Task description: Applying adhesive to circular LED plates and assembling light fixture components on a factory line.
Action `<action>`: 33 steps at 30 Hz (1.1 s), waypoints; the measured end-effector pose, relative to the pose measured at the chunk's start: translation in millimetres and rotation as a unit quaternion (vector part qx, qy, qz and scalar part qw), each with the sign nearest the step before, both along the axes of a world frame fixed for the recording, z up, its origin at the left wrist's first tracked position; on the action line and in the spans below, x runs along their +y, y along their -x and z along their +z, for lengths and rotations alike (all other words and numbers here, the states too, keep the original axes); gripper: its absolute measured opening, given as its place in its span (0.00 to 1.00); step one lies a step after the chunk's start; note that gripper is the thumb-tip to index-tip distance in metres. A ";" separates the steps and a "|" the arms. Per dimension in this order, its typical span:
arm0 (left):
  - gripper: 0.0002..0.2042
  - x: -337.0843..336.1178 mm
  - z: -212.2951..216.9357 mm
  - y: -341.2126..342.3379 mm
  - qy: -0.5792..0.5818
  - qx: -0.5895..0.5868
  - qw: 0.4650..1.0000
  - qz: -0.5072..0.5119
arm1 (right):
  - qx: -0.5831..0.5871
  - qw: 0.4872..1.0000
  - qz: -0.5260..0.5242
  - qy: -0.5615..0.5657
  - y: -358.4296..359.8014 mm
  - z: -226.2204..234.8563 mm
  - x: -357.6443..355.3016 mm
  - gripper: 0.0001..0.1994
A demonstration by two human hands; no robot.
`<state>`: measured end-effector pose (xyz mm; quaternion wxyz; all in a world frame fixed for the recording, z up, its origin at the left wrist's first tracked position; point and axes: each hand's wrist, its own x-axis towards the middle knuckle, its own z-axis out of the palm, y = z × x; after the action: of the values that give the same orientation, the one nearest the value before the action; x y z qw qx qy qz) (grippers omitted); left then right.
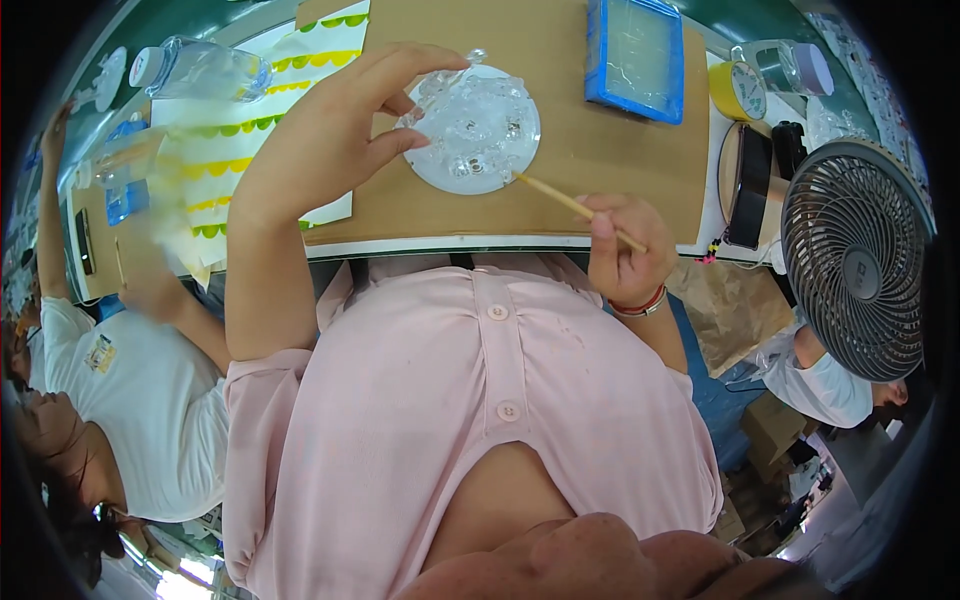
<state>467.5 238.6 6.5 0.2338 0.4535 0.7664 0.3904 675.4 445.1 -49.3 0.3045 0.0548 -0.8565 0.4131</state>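
Observation:
A round white disc (468,185) bears a cluster of clear, glassy pieces (472,125). Around its left edge curves my left hand (340,120), with the index fingertip by a clear bead (478,55) at the far rim and the thumb on the near-left rim. Its other fingers are partly hidden behind. In my right hand (632,248), pinched between thumb and fingers, is a thin wooden stick (555,193). The stick's tip meets the disc's near-right rim; what it touches there is too small to tell.
Brown cardboard (560,130) covers the worktop. Beyond stands a blue-rimmed tray (598,65). At right are yellow tape (738,90), a bottle (785,68), a phone (748,190) and a fan (855,260). At left lie a clear bottle (210,72) and patterned paper (215,150), beside a co-worker (150,400).

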 end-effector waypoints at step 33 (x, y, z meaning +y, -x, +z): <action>0.36 -5.3 -51.1 -32.0 -0.147 0.063 0.983 0.088 | 0.029 0.995 -0.012 -0.091 5.9 -1.9 7.6 0.07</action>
<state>499.5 233.2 -44.7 0.0801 0.4376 0.7508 0.4883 669.5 452.7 -51.2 0.3277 0.0838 -0.8821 0.3279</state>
